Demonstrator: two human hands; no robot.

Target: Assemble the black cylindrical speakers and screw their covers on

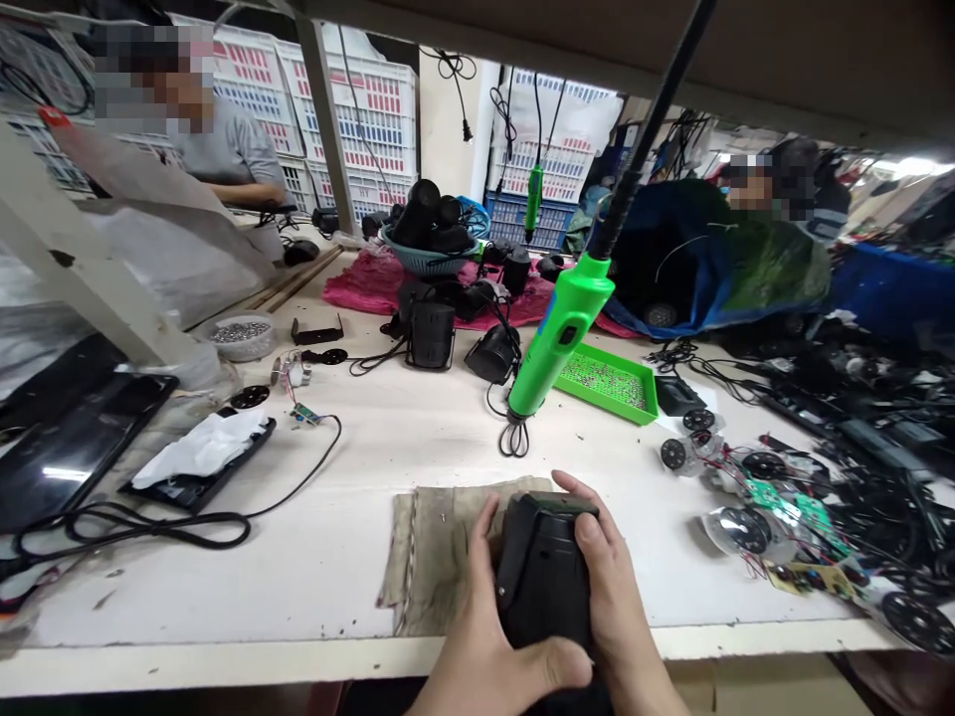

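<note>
A black plastic housing is between my two hands at the table's front edge, over a folded grey cloth. My left hand wraps its left side, with the thumb across the lower part. Along the right side lies my right hand, its thumb pressed near the top edge. The underside of the housing is hidden. Beyond it hangs a bright green electric screwdriver, tilted, its lower end near a loop of black cord. Neither hand touches the screwdriver.
A green tray of small screws sits behind the screwdriver. Wired parts and circuit boards crowd the right. Left are a black casing with white wrapping and a tub of screws. Two people sit beyond the table.
</note>
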